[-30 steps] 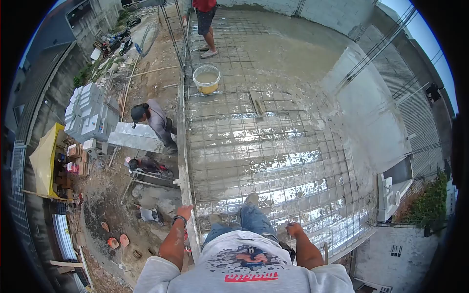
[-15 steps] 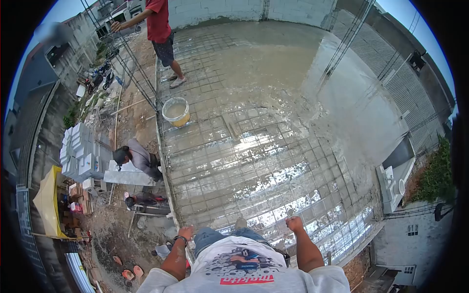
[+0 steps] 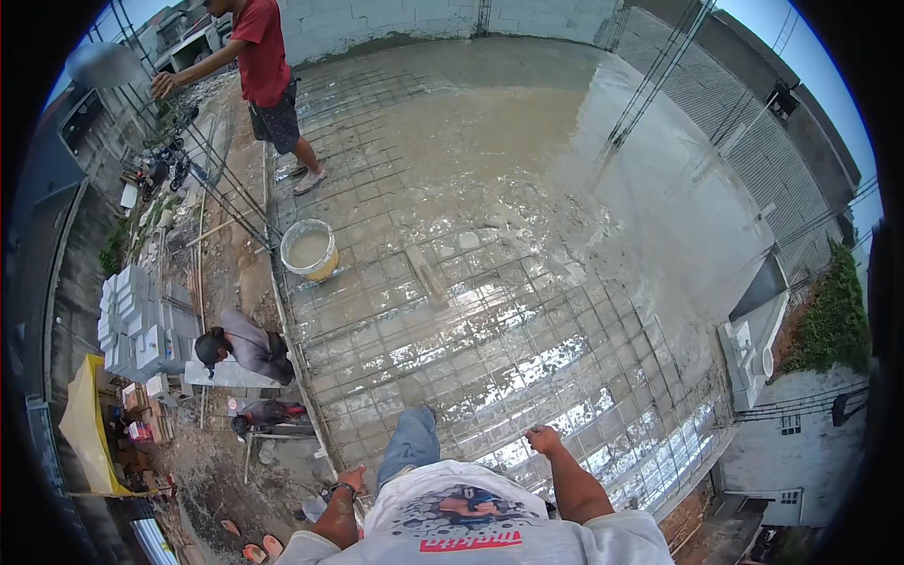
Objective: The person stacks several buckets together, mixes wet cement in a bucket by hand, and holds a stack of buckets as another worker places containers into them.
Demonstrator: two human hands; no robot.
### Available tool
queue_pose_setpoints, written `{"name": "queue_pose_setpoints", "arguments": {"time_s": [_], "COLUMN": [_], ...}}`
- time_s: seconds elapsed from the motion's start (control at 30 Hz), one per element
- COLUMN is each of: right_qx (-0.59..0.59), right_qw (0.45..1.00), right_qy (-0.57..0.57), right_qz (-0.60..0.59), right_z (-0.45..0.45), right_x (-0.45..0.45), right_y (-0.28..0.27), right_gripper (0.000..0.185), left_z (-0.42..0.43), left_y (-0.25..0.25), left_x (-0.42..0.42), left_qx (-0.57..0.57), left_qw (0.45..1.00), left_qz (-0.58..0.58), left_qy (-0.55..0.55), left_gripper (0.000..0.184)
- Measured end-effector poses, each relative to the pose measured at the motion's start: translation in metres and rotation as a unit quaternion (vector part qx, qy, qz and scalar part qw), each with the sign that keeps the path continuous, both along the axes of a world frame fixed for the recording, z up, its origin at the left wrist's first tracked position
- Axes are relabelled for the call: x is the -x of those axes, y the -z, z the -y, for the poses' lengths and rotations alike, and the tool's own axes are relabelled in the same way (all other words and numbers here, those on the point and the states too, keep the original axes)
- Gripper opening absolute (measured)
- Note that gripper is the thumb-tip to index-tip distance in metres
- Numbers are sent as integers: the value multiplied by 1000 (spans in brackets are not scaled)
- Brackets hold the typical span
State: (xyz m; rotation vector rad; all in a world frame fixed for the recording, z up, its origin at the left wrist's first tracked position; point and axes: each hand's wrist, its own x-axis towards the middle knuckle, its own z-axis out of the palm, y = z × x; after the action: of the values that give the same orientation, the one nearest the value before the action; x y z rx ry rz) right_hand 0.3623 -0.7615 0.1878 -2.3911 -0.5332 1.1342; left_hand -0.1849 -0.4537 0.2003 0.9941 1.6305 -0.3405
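Near the slab's left edge, my left hand (image 3: 352, 478) hangs beside my leg, too small to tell whether its fingers hold anything. My right hand (image 3: 542, 439) is raised over the wire mesh (image 3: 490, 377), its fingers curled; what they hold, if anything, is hidden. One of my legs (image 3: 411, 441) is stretched forward, the foot on the mesh. Ahead, a yellow-and-white bucket (image 3: 310, 250) with grey contents stands by the slab's left edge. A wooden piece (image 3: 425, 273) lies on the mesh to its right. Wet concrete (image 3: 508, 113) covers the far part.
A person in a red shirt (image 3: 263, 52) stands beyond the bucket, an arm stretched toward upright rebar (image 3: 226, 188). Two people (image 3: 247, 345) work below the left edge (image 3: 299, 367), near stacked white blocks (image 3: 141, 320). More rebar (image 3: 650, 85) rises at the right.
The view has swung right and forward, so the bucket and the person in red appear further left and nearer. One leg has stepped forward. My right hand has shifted slightly left in view.
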Motion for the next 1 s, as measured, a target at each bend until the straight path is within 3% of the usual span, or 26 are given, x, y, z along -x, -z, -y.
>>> {"name": "queue_pose_setpoints", "arguments": {"time_s": [0.1,0.17,0.23,0.27,0.37,0.47,0.53,0.6,0.73,0.77,0.83,0.87,0.9,0.93,0.97,1.0], "right_qx": [9,15,35,13,-26,-32,-38,-32,19,36,64,74,149,174,187,205], "right_qw": [998,984,994,992,988,989,990,992,990,987,963,955,973,979,940,964], "right_qy": [69,166,100,111,126,115,100,85,126,157,242,234,122,-84,-286,-101], "right_qz": [6,-56,15,50,80,89,91,92,54,23,-101,-164,-124,-61,3,-138], "right_z": [-40,-73,-103,-111,-162,-220,-244,-257,-241,-235,-260,-253,-269,-266,-269,-316], "right_x": [-11,-19,-39,-50,-66,-67,-73,-76,-101,-111,-128,-145,-158,-180,-208,-222], "right_y": [-15,-49,-61,-43,-68,-108,-120,-120,-62,-42,-68,-41,-45,-16,9,-13], "right_gripper": [39,41,40,39,39,40,41,42,44,41,39,39,37,38,39,37], "left_z": [-58,-116,-178,-217,-332,-413,-445,-466,-464,-451,-434,-424,-418,-407,-396,-387], "left_y": [12,18,-12,-12,30,9,-24,-22,-5,-10,-2,19,37,50,48,34], "left_x": [-15,-36,-81,-99,-131,-188,-224,-250,-268,-274,-274,-265,-256,-247,-237,-230], "left_qx": [55,44,-24,-38,-78,-163,-153,-146,-118,-120,-141,-156,-151,-143,-129,-100], "left_qw": [997,997,998,997,991,977,971,973,975,980,985,984,985,987,989,992], "left_qz": [-58,-4,30,54,106,134,177,175,186,159,104,74,58,40,20,-9], "left_qy": [-11,-57,-56,-36,30,20,-49,-28,-24,-20,13,46,56,64,73,71], "left_gripper": [44,47,48,46,46,45,43,41,37,38,42,45,48,51,54,56]}}
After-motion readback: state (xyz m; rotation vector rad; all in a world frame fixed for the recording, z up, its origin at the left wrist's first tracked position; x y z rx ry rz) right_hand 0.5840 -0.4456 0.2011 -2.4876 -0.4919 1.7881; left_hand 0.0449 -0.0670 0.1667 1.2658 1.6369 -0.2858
